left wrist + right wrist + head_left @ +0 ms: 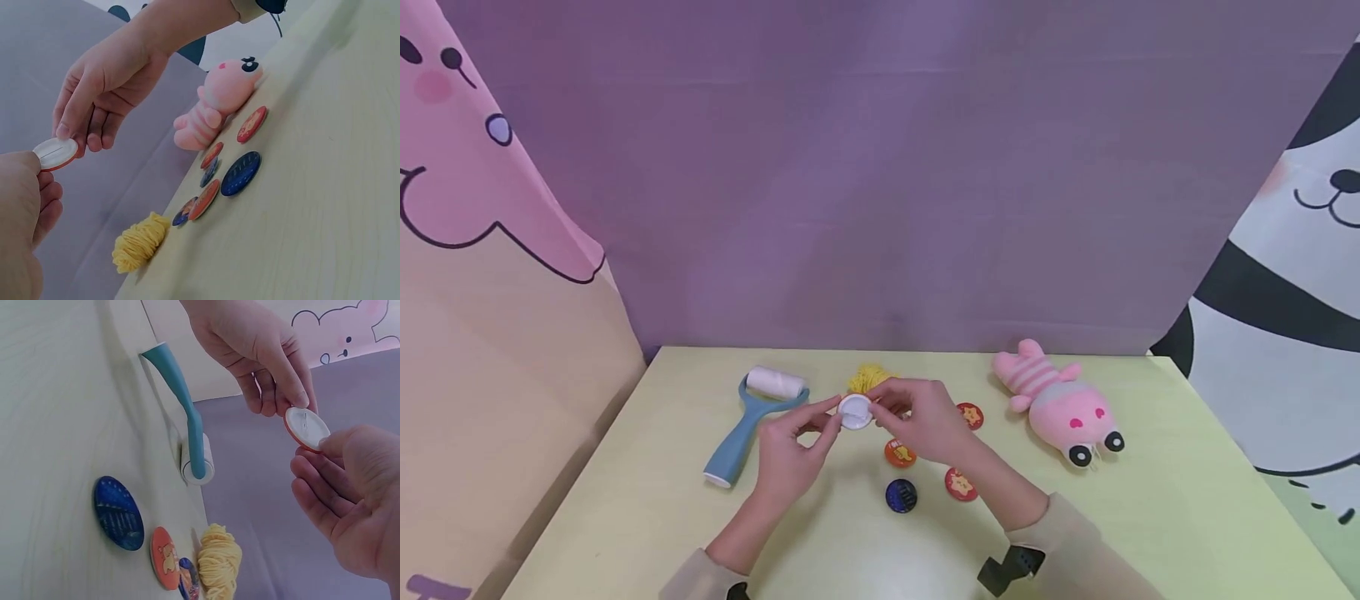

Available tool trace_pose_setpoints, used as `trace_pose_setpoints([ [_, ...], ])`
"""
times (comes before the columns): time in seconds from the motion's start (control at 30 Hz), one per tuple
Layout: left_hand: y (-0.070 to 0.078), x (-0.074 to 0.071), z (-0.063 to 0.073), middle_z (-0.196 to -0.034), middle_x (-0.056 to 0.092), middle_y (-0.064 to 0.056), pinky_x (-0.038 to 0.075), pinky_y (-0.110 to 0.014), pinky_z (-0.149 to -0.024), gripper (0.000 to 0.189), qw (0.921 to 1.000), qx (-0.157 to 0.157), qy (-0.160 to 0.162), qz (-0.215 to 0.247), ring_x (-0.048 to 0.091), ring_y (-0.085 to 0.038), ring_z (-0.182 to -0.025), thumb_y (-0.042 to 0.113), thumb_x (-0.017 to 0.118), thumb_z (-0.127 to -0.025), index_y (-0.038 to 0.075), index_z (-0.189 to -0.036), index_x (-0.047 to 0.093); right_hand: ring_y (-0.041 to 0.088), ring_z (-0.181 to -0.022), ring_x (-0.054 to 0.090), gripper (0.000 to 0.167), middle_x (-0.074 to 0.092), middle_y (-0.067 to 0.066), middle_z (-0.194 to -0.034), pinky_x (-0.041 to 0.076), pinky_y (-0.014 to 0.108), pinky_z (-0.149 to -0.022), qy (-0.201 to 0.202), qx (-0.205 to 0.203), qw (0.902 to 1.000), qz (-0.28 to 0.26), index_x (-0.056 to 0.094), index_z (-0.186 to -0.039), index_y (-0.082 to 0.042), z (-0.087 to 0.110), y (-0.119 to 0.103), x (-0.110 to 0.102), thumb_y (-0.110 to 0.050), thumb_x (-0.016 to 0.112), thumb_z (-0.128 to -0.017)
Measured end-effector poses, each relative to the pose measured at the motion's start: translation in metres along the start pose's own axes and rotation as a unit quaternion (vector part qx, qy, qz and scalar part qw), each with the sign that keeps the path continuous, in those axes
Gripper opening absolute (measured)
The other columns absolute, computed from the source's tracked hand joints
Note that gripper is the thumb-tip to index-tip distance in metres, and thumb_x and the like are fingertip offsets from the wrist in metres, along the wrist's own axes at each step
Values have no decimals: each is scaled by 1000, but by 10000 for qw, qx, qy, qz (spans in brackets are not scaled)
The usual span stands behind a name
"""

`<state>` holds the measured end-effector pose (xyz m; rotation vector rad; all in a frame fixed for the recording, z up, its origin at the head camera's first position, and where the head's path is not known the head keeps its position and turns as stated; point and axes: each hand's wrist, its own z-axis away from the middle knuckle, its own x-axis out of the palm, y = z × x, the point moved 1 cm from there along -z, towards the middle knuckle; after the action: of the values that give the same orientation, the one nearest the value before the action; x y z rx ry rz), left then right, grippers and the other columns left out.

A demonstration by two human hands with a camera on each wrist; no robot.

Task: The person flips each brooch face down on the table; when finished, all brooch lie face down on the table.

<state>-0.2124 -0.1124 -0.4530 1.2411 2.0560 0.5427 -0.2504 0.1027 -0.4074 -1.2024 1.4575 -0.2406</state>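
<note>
Above the table, both hands hold a round pin badge (855, 412) by opposite edges. Its white back, with a thin metal pin (305, 420) across it, faces the head camera; an orange-red rim (61, 165) shows at the edge. The left hand (784, 457) pinches one side between thumb and fingertips. On the other side, the right hand (925, 423) pinches with thumb and forefinger. Below them lie several badges: a dark blue one (901, 496), an orange one (897, 453) and red ones (961, 484). The held badge's front is hidden.
A blue-handled lint roller (741, 440) lies left of the hands. Behind them is a bundle of yellow yarn (867, 377), partly covered. A pink plush toy (1063, 408) lies on the right of the pale table (1150, 517). A purple cloth (887, 183) hangs behind the table.
</note>
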Motion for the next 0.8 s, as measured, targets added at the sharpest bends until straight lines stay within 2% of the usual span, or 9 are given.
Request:
trace_pose_setpoints([
  [0.13,-1,-1,8,-81,81,-2,63,-22,-70,27,9987,-505,-9,39,76,-11,-73,3,86,-87,8,-113,83,8,-70,70,20,81,3,-90,59,25,-61,-147,41,9998,-149,76,-120,-15,1,7,7,-16,75,-100],
  [0.23,-1,-2,11,-83,82,-2,64,-24,-74,29,9972,-741,-36,130,76,-10,-75,3,86,-87,8,-115,83,7,-68,67,22,81,2,-89,58,25,-60,-171,17,9997,-173,75,-122,-15,0,9,10,-15,74,-100],
  [0.4,-2,-1,8,-91,83,-4,65,-28,-83,39,9946,-913,-236,423,79,-15,-81,0,87,-85,7,-123,79,7,-74,69,21,80,3,-89,59,23,-67,-96,66,9998,-151,76,-121,-15,-4,9,11,-15,74,-100],
  [0.5,-4,0,7,-94,82,-5,66,-31,-84,44,9924,-991,-478,556,79,-17,-84,-2,89,-82,7,-123,79,7,-73,67,21,79,0,-88,59,22,-67,-91,163,9998,-78,76,-121,-14,-4,12,14,-15,73,-100],
  [0.63,-8,4,9,-97,80,-3,65,-29,-84,48,9887,-1123,-816,557,77,-16,-86,2,92,-79,7,-125,78,8,-70,63,20,77,-1,-86,56,21,-65,-29,316,9995,13,76,-119,-14,-2,14,18,-13,73,-100],
  [0.8,-14,6,11,-96,80,-3,65,-26,-82,49,9860,-1304,-921,485,77,-16,-85,3,93,-79,4,-126,77,7,-74,64,23,76,1,-91,56,21,-67,-213,269,9993,122,75,-121,-12,0,17,23,-11,74,-98],
])
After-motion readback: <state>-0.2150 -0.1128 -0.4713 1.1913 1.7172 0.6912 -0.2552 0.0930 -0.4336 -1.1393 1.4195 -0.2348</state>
